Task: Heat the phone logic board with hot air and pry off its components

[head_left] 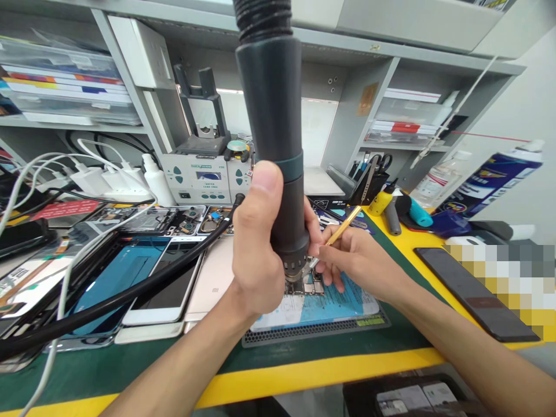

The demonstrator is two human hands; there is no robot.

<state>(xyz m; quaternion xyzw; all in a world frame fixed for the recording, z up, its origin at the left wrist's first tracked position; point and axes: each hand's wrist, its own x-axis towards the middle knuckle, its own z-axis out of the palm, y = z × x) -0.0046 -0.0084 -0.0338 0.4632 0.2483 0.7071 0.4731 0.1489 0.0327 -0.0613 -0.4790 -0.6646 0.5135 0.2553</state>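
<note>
My left hand point(256, 243) is wrapped round the dark handle of a hot-air gun point(273, 145), held upright with its nozzle pointing down just above a small circuit board point(310, 286). That board lies on a blue work pad point(330, 307) over a perforated mat. My right hand point(356, 260) pinches gold-coloured tweezers point(343, 227), their tip down at the board beside the nozzle. The gun's black hose point(130, 292) runs off to the left across the bench.
Several opened phones and screens point(165, 278) cover the left of the green mat. A rework station point(204, 174) stands at the back, with chargers and white cables to its left. A dark phone point(473, 295) lies right; bottles, scissors and tools sit behind it.
</note>
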